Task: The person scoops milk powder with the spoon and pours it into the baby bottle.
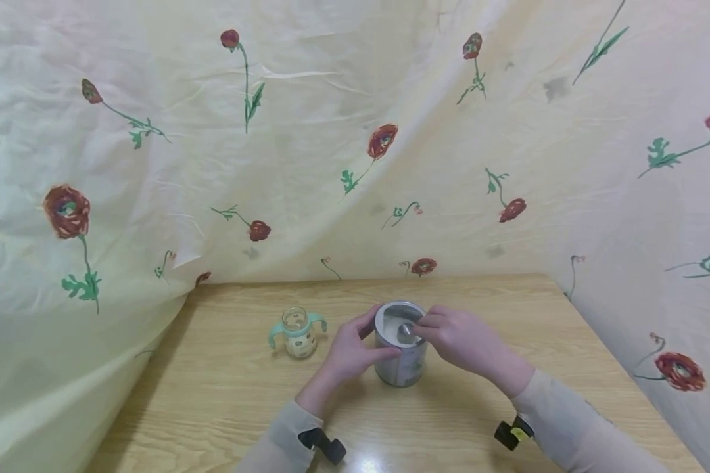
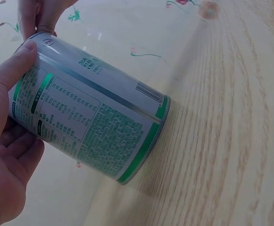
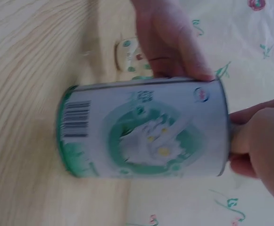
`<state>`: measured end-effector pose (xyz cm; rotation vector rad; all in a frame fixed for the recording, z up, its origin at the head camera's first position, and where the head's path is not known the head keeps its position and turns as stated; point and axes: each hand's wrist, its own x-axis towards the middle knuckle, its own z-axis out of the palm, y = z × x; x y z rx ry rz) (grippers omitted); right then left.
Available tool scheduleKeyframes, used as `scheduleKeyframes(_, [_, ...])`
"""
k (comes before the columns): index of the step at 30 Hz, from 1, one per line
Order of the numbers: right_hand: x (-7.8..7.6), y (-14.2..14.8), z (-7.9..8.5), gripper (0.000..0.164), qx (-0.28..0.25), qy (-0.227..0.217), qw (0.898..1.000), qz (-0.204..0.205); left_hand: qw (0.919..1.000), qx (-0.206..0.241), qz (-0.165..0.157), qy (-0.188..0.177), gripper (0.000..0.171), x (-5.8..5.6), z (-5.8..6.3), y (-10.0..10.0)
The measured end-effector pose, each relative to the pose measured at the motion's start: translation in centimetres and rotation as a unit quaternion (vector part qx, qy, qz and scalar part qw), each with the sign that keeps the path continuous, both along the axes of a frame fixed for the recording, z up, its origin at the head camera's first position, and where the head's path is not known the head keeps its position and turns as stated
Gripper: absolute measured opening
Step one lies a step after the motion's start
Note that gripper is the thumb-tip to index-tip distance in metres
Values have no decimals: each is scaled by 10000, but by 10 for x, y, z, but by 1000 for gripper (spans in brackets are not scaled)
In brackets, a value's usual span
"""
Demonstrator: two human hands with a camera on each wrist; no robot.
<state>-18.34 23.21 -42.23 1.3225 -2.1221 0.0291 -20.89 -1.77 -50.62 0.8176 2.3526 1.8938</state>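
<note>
A silver tin can [image 1: 399, 366] with a printed label stands upright and open-topped on the table, pale powder inside it. My left hand [image 1: 350, 348] grips the can around its left side, thumb toward the front near the rim. A clear scoop [image 1: 406, 333] is inside the can's mouth, and my right hand [image 1: 458, 340] pinches its handle over the right rim. In the left wrist view, green print and a barcode cover the can [image 2: 94, 108]. The right wrist view shows a green picture on its other side, with the scoop hidden there.
To the left of the can stands a clear baby bottle [image 1: 300, 344] without a lid, with a mint-green two-handled collar [image 1: 296, 330]. The wooden table [image 1: 225, 394] ends at a flower-printed cloth [image 1: 307, 164] hanging behind and at both sides.
</note>
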Motion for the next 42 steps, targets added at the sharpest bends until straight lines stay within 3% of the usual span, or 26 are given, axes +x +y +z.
scheduleKeyframes(5, [5, -7, 12, 38, 190, -707, 9961, -502, 10000, -24, 62, 35, 91, 2, 2, 2])
scheduleKeyframes(13, [7, -19, 28, 31, 351, -1660, 9793, -1108, 9999, -14, 115, 106, 89, 3, 1, 4])
scheduleKeyframes(19, [5, -21, 28, 21, -98, -2367, 9647, -1152, 9997, 42, 82, 218, 87, 3, 0, 4])
scheduleKeyframes(22, [4, -21, 25, 16, -436, -2787, 9513, -1247, 9996, 39, 87, 265, 86, 2, 0, 4])
scheduleKeyframes(25, [3, -19, 22, 11, -889, -3296, 9286, -1457, 9996, 27, 98, 253, 86, 2, 0, 4])
scheduleKeyframes(31, [2, -12, 12, 13, -2259, -4193, 8614, -1763, 9998, 1, 136, 171, 87, 2, 0, 4])
scheduleKeyframes(35, [2, -8, -1, 15, -3194, -4341, 8206, -1902, 9997, 8, 118, 210, 87, 2, -1, 4])
scheduleKeyframes(42, [5, -1, -17, 21, -4587, -4195, 7551, -2084, 9998, -5, 141, 148, 88, 1, -1, 4])
